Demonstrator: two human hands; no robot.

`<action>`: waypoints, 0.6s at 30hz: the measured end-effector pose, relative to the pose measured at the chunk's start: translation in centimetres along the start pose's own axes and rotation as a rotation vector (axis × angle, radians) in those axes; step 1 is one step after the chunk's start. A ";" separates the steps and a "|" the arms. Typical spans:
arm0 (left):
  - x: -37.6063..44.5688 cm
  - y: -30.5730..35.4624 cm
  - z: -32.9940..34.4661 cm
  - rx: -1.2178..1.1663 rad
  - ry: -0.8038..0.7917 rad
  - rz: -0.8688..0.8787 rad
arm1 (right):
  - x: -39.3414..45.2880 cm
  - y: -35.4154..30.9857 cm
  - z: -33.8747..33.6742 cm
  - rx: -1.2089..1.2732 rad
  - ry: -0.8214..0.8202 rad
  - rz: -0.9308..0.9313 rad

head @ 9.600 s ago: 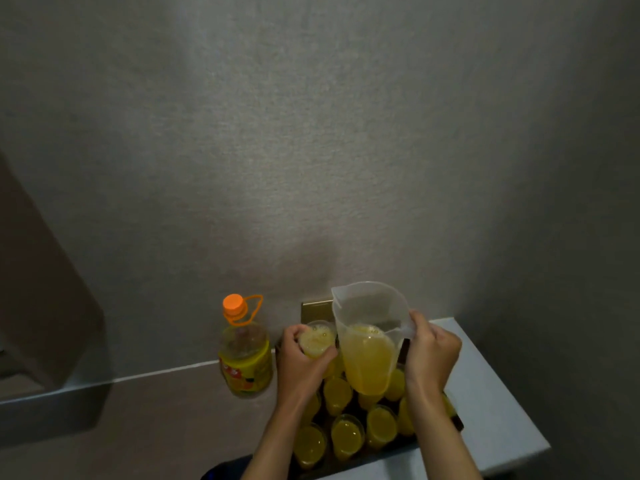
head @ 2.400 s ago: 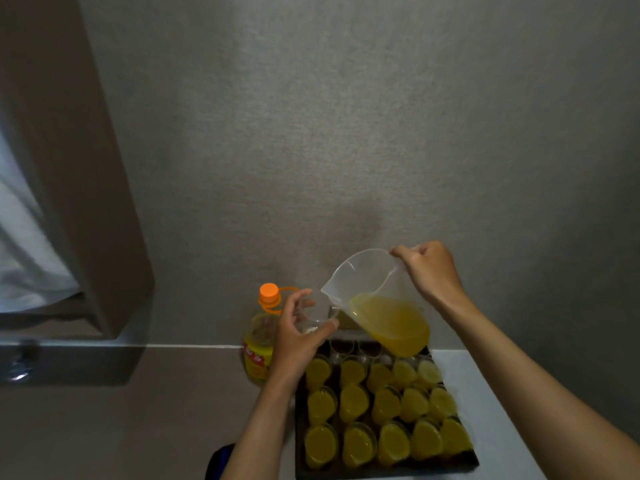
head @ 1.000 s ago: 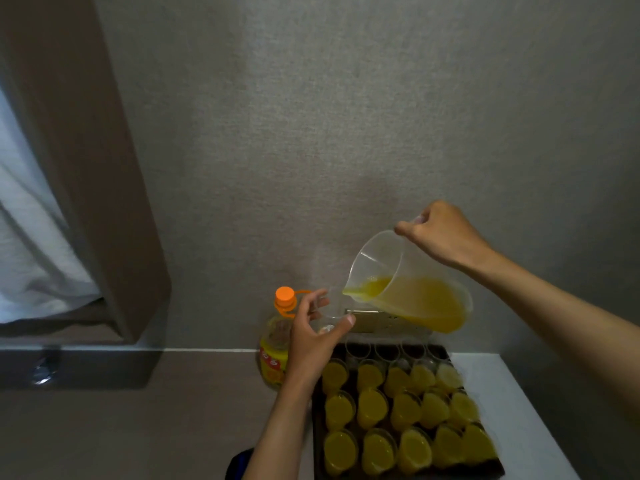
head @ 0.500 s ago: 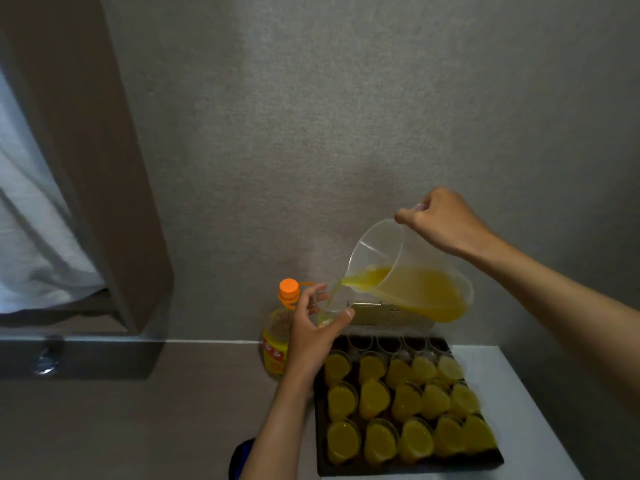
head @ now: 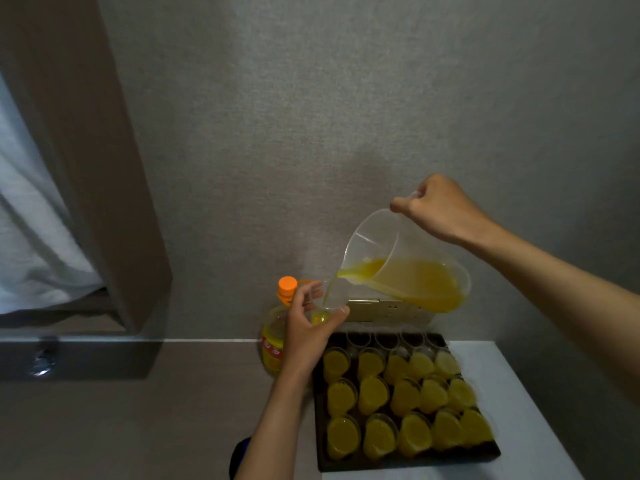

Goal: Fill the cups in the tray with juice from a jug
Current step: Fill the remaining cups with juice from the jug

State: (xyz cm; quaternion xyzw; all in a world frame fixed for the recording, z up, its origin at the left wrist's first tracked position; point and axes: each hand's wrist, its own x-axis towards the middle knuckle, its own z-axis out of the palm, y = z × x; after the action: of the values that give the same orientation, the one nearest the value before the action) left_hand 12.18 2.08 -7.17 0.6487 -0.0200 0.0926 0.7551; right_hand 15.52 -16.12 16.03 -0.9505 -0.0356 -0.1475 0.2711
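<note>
My right hand (head: 438,207) grips the handle of a clear plastic jug (head: 405,268), tipped to the left with yellow juice in it. A thin stream of juice runs from its spout into a small clear cup (head: 327,303) that my left hand (head: 308,329) holds up above the tray's back left corner. A little juice lies in the cup's bottom. Below, a dark tray (head: 320,455) holds several cups full of juice (head: 375,393) in three rows, and a back row of empty clear cups (head: 384,339).
A juice bottle with an orange cap (head: 272,337) stands left of the tray, partly behind my left hand. The tray rests on a white table (head: 519,403) against a grey wall. A brown curtain (head: 86,150) hangs at the left.
The jug has been tipped further since a second ago, and juice now streams into the held cup. Both hands stay roughly where they were.
</note>
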 end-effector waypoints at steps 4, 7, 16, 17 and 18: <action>-0.2 0.1 -0.2 0.006 -0.001 0.002 | -0.1 -0.4 -0.2 0.010 -0.011 -0.014; -0.5 0.4 -0.2 0.017 -0.009 0.000 | -0.2 -0.6 -0.5 0.024 -0.008 -0.022; -1.2 0.6 0.0 0.006 0.024 0.020 | -0.6 -1.3 -1.3 -0.003 0.012 -0.014; -1.2 0.5 0.0 0.006 0.026 0.017 | -0.6 -1.4 -1.4 -0.003 0.011 -0.016; -1.3 0.5 0.0 0.005 0.027 0.015 | -0.7 -1.5 -1.5 -0.001 0.008 -0.016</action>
State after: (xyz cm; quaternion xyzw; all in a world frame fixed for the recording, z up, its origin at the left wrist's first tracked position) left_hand 10.78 2.03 -6.91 0.6491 -0.0144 0.1070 0.7530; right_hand 14.27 -15.65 17.80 -0.9498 -0.0422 -0.1535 0.2694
